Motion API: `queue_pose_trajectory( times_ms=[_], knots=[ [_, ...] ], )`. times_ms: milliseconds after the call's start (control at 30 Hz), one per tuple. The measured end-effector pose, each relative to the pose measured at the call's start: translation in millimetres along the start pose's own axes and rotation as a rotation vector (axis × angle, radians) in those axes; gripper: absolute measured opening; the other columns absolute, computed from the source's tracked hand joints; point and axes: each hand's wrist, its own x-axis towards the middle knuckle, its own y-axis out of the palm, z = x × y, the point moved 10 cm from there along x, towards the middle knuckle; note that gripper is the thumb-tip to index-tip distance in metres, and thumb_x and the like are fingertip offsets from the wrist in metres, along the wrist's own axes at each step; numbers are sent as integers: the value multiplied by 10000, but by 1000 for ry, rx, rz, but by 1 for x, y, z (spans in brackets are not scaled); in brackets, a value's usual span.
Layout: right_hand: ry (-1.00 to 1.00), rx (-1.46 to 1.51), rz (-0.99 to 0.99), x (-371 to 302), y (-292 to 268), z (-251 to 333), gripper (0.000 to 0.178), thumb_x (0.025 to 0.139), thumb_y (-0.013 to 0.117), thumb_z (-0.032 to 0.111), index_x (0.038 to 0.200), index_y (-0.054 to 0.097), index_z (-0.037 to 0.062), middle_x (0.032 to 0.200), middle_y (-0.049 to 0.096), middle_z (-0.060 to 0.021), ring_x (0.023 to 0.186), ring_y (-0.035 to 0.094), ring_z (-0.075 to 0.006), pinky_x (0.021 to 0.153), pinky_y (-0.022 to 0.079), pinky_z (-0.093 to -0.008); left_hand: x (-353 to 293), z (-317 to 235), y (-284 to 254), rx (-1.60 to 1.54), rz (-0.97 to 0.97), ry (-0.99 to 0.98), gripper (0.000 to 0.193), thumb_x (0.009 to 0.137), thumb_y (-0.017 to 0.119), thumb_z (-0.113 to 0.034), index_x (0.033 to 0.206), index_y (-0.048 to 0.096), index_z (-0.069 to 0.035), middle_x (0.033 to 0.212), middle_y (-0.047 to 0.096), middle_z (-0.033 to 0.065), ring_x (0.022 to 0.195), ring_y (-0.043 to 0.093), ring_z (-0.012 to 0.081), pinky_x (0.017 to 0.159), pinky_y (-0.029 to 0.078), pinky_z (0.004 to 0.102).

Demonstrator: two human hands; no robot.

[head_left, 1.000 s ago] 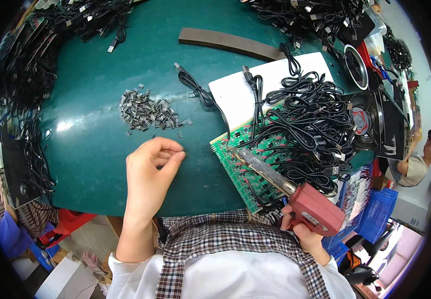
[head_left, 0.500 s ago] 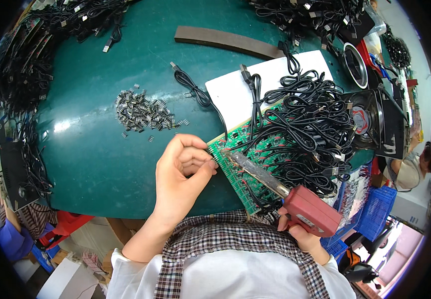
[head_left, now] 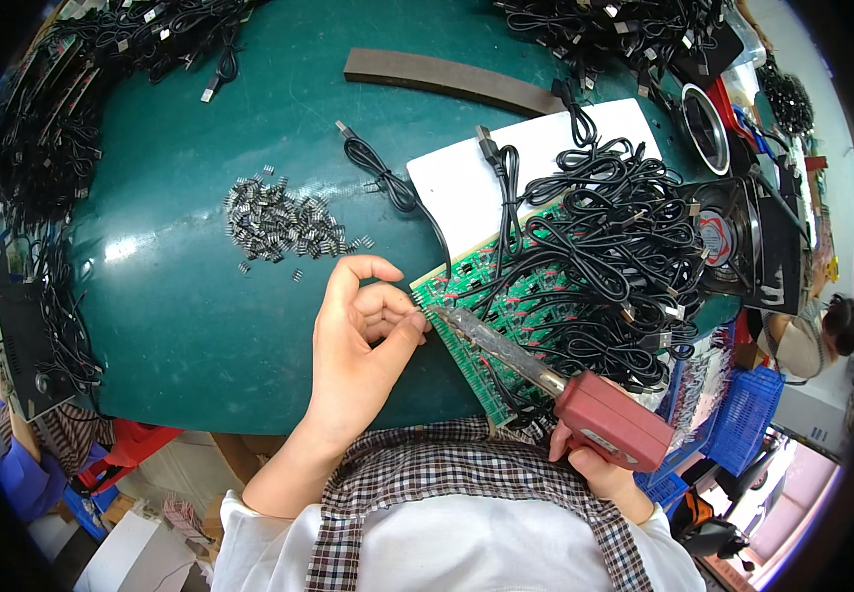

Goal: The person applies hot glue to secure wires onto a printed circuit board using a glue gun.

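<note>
A green circuit board panel lies at the table's near edge, with many black USB cables fanned over its right side. At the panel's left edge my left hand is closed, thumb and a finger pinched together and the index finger raised. Whatever sits in that pinch is too small and hidden to name. My right hand grips a red-handled soldering iron from below. Its tapered metal shaft slants left over the panel, and the tip is close to my left fingertips.
Small metal-pinned parts lie heaped left of the panel. White sheet lies behind it; beyond is a dark bar. Cable bundles crowd the far left, more the far right. A speaker-like round unit stands right.
The soldering iron's tip has shifted slightly left and nearer to me, toward the panel's edge and my left fingertips. My left index finger has lifted away from the panel a little.
</note>
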Motion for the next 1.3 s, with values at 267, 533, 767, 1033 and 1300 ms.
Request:
queue_pose_trajectory(
  times_ms=[267, 533, 767, 1033, 1300],
  knots=[
    [-4, -51, -3, -2, -3, -5, 471, 581, 708, 119, 1019, 572, 10, 869, 635, -69, 683, 633, -185, 621, 510, -264, 0, 0, 1, 4, 2, 7, 318, 781, 519, 95, 1028, 367, -34, 728, 547, 39, 673, 540, 83, 632, 454, 201],
    [-31, -246, 21, -4, -4, -2, 491, 579, 713, 127, 1039, 574, 24, 901, 635, -77, 684, 634, -201, 606, 505, -266, 0, 0, 1, 18, -2, 10, 316, 780, 515, 94, 1028, 367, -33, 731, 548, 37, 679, 544, 85, 630, 455, 201],
    [-101, -284, 61, -4, 0, 8, 535, 582, 735, 159, 1064, 556, 8, 935, 630, -95, 674, 636, -205, 601, 507, -274, 0, 0, 1, 25, -3, 12, 318, 775, 508, 97, 1028, 365, -32, 732, 545, 37, 676, 544, 85, 625, 453, 202],
    [-22, -220, -3, -11, -7, -8, 399, 568, 705, 109, 957, 626, 67, 932, 624, -83, 695, 632, -199, 604, 510, -272, -3, -7, 1, 88, 3, 28, 337, 788, 497, 81, 1080, 368, -26, 730, 540, 31, 674, 538, 83, 619, 444, 197],
    [80, -51, -14, -8, -7, -10, 403, 553, 718, 103, 944, 631, 67, 975, 613, -97, 737, 634, -211, 606, 512, -275, -15, -65, -44, 1207, -437, 440, 241, 728, 602, 20, 955, 524, -9, 695, 428, 76, 551, 388, 164, 526, 361, 275]
  ],
)
